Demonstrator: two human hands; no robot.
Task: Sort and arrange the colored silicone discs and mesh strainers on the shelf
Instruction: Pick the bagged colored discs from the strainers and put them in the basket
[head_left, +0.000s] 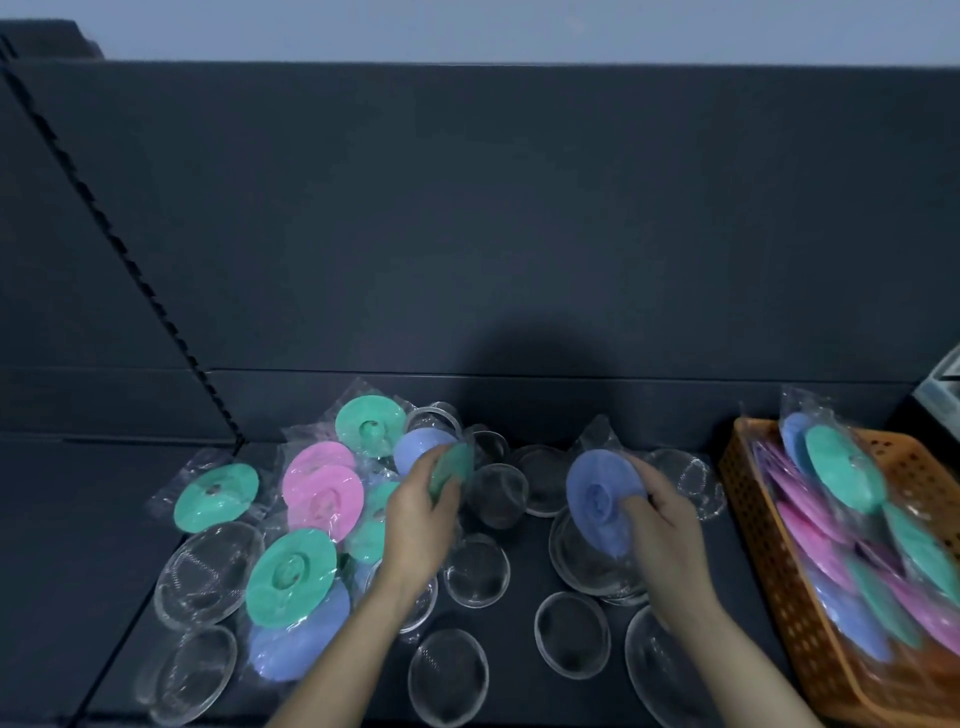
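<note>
Currently: left hand (421, 525) fingers pinch green disc (453, 470); right hand (667, 530) fingers grip blue disc (597, 488). Risk: loose hold slips, disc drops, scatters mesh strainers (475, 571) beneath.

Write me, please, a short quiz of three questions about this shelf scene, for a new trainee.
1. True or false: the left hand holds a green disc.
2. The right hand holds a disc of which colour? A pink, B blue, C green.
3. Fill in: the orange basket stands on the person's ___ side.
Key: 1 true; 2 B; 3 right.
</note>
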